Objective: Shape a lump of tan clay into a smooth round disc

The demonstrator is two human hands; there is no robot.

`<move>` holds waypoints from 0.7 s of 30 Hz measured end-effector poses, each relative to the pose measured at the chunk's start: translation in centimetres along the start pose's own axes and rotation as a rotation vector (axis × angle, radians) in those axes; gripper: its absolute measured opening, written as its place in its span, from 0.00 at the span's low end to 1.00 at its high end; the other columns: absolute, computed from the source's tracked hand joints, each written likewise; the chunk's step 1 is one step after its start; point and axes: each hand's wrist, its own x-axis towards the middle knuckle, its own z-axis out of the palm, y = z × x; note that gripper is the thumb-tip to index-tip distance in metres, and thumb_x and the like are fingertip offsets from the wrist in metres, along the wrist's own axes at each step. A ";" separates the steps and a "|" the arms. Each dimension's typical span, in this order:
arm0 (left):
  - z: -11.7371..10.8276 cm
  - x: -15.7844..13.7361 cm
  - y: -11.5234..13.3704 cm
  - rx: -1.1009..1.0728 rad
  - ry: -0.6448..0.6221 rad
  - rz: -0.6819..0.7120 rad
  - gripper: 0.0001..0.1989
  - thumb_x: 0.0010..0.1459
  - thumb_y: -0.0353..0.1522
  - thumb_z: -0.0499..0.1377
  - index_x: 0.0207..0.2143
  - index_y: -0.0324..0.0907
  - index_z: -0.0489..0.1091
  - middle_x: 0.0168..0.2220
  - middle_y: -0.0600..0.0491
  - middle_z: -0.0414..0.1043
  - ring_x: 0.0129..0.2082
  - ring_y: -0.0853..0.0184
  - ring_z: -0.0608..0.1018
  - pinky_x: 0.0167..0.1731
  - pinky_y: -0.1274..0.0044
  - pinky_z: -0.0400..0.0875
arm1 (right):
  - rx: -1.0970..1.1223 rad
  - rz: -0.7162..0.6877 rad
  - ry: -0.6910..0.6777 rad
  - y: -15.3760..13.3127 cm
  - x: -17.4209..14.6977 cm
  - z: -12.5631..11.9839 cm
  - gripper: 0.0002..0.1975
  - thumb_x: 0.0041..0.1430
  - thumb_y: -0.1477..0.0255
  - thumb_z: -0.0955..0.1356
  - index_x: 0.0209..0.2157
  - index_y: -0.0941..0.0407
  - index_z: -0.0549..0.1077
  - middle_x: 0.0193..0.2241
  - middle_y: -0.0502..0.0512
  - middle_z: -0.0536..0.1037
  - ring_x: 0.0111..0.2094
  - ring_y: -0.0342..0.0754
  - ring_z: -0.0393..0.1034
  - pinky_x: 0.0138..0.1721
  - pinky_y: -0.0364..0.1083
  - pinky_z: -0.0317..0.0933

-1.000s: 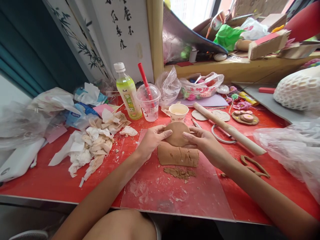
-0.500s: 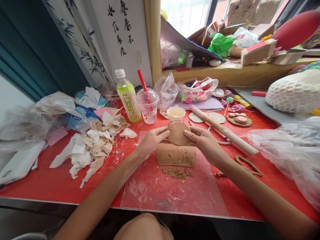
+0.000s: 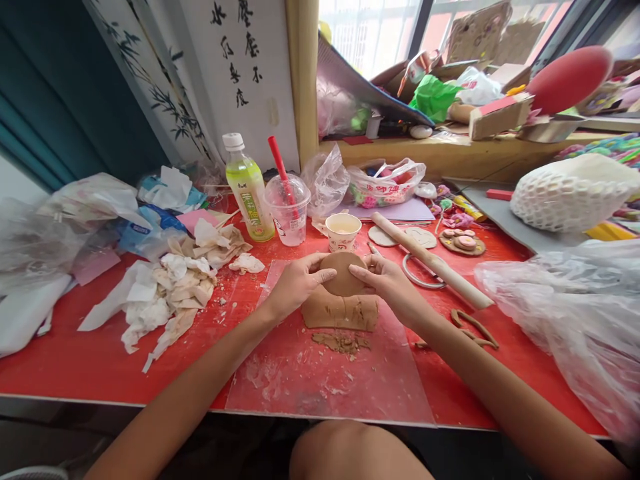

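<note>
Between my two hands is a flat brown clay disc, its face turned towards me. My left hand pinches its left edge with the thumb in front and the fingers behind. On the opposite edge, my right hand grips it the same way. Just below the disc, a thick clay slab with a cracked surface lies on a clear plastic sheet. Clay crumbs are scattered in front of the slab. Directly behind the disc stands a paper cup of cloudy liquid.
A wooden rolling pin slants across the right side, near a ring and clay coils. Crumpled tissues spread at left. A green drink bottle and a plastic cup stand behind. Plastic bags cover the right.
The view has shifted, moving the table's contents slightly left in the picture. Both hands still hold the disc, which now sits a little lower and overlaps the slab's upper edge.
</note>
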 end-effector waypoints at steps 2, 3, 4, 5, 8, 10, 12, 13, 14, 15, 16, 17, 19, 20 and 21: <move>-0.1 0.0 0.0 0.010 -0.007 -0.035 0.17 0.51 0.36 0.61 0.43 0.38 0.71 0.42 0.49 0.75 0.42 0.63 0.75 0.40 0.74 0.69 | -0.050 -0.035 0.013 0.0 -0.1 0.0 0.19 0.49 0.56 0.69 0.29 0.57 0.63 0.27 0.50 0.67 0.30 0.43 0.65 0.30 0.44 0.61; -0.1 0.0 0.1 0.019 -0.014 -0.058 0.18 0.50 0.37 0.62 0.42 0.38 0.71 0.41 0.49 0.75 0.41 0.63 0.75 0.38 0.75 0.69 | -0.066 -0.053 0.005 0.0 -0.1 0.1 0.19 0.50 0.56 0.69 0.28 0.57 0.63 0.26 0.49 0.67 0.29 0.42 0.64 0.29 0.43 0.60; -0.1 0.0 0.1 0.035 -0.025 -0.077 0.18 0.49 0.39 0.63 0.41 0.38 0.71 0.40 0.50 0.75 0.40 0.63 0.75 0.36 0.76 0.68 | -0.079 -0.072 -0.011 0.0 -0.2 0.1 0.18 0.50 0.57 0.68 0.28 0.57 0.62 0.25 0.48 0.66 0.28 0.41 0.63 0.29 0.43 0.59; -0.1 -0.1 0.2 0.057 -0.038 -0.092 0.18 0.48 0.40 0.63 0.40 0.38 0.72 0.38 0.50 0.75 0.38 0.63 0.75 0.35 0.76 0.68 | -0.088 -0.089 -0.032 -0.1 -0.3 0.2 0.18 0.51 0.57 0.68 0.28 0.57 0.62 0.24 0.47 0.66 0.27 0.41 0.63 0.28 0.42 0.59; 0.0 -0.1 0.4 0.090 -0.016 -0.096 0.16 0.48 0.39 0.63 0.38 0.38 0.73 0.35 0.51 0.76 0.35 0.64 0.75 0.32 0.77 0.67 | -0.038 -0.106 -0.084 -0.3 -0.5 0.5 0.16 0.52 0.58 0.68 0.31 0.56 0.64 0.28 0.49 0.71 0.30 0.42 0.67 0.31 0.43 0.62; 0.2 -0.2 0.4 -0.005 0.037 -0.078 0.16 0.49 0.39 0.63 0.38 0.38 0.73 0.36 0.51 0.76 0.35 0.64 0.75 0.33 0.76 0.67 | 0.020 -0.082 -0.105 -0.4 -0.5 0.7 0.17 0.51 0.60 0.69 0.36 0.56 0.66 0.35 0.53 0.74 0.37 0.45 0.70 0.36 0.45 0.65; 0.2 -0.2 0.3 -0.129 0.073 -0.060 0.18 0.49 0.39 0.63 0.40 0.38 0.72 0.38 0.50 0.76 0.37 0.64 0.75 0.36 0.75 0.68 | 0.052 -0.052 -0.155 -0.4 -0.4 0.7 0.18 0.50 0.61 0.70 0.40 0.56 0.68 0.41 0.56 0.75 0.42 0.48 0.71 0.41 0.47 0.66; 0.2 -0.2 0.3 -0.160 0.074 -0.059 0.18 0.49 0.39 0.63 0.41 0.39 0.72 0.39 0.50 0.76 0.38 0.65 0.75 0.37 0.75 0.68 | 0.052 -0.046 -0.179 -0.3 -0.3 0.7 0.18 0.50 0.61 0.70 0.40 0.56 0.69 0.42 0.57 0.75 0.43 0.49 0.71 0.42 0.48 0.66; 0.2 -0.2 0.3 -0.158 0.066 -0.062 0.18 0.48 0.39 0.64 0.40 0.39 0.72 0.38 0.51 0.75 0.37 0.65 0.75 0.37 0.75 0.68 | 0.044 -0.051 -0.191 -0.2 -0.2 0.7 0.18 0.51 0.61 0.70 0.40 0.57 0.69 0.42 0.57 0.75 0.43 0.49 0.71 0.42 0.48 0.66; 0.1 -0.1 0.3 -0.131 0.055 -0.070 0.17 0.47 0.39 0.64 0.39 0.39 0.72 0.37 0.51 0.75 0.36 0.66 0.75 0.36 0.76 0.67 | 0.029 -0.062 -0.182 -0.1 -0.2 0.6 0.17 0.51 0.61 0.69 0.39 0.57 0.70 0.41 0.57 0.75 0.42 0.49 0.71 0.42 0.49 0.66; 0.0 -0.1 0.3 -0.095 0.043 -0.079 0.16 0.47 0.39 0.65 0.36 0.39 0.72 0.35 0.52 0.75 0.35 0.67 0.75 0.34 0.77 0.67 | 0.007 -0.079 -0.155 0.0 -0.1 0.5 0.16 0.51 0.61 0.69 0.38 0.57 0.70 0.40 0.57 0.76 0.41 0.49 0.71 0.41 0.49 0.65; -0.1 -0.1 0.3 -0.066 0.031 -0.083 0.15 0.47 0.39 0.65 0.34 0.39 0.72 0.33 0.53 0.75 0.33 0.67 0.74 0.33 0.77 0.66 | -0.019 -0.096 -0.116 0.1 0.0 0.5 0.15 0.51 0.61 0.69 0.36 0.57 0.70 0.37 0.56 0.76 0.40 0.49 0.71 0.40 0.49 0.65; -0.1 0.0 0.3 -0.065 0.007 -0.084 0.14 0.47 0.39 0.64 0.33 0.39 0.72 0.32 0.53 0.74 0.33 0.68 0.74 0.32 0.78 0.65 | -0.064 -0.123 -0.048 0.1 0.0 0.4 0.15 0.51 0.60 0.69 0.32 0.58 0.69 0.33 0.55 0.75 0.36 0.48 0.70 0.38 0.47 0.64; -0.1 0.0 0.3 -0.082 -0.002 -0.083 0.14 0.48 0.39 0.64 0.34 0.39 0.72 0.33 0.53 0.74 0.33 0.68 0.74 0.32 0.78 0.65 | -0.066 -0.131 -0.031 0.0 -0.1 0.4 0.15 0.51 0.59 0.69 0.31 0.58 0.69 0.31 0.54 0.75 0.35 0.47 0.70 0.37 0.47 0.64; 0.0 -0.1 0.3 -0.103 -0.001 -0.080 0.14 0.48 0.38 0.64 0.35 0.39 0.71 0.34 0.53 0.74 0.34 0.68 0.74 0.33 0.78 0.66 | -0.050 -0.133 -0.027 -0.2 -0.2 0.4 0.16 0.51 0.59 0.68 0.31 0.58 0.69 0.31 0.54 0.74 0.35 0.46 0.70 0.36 0.46 0.64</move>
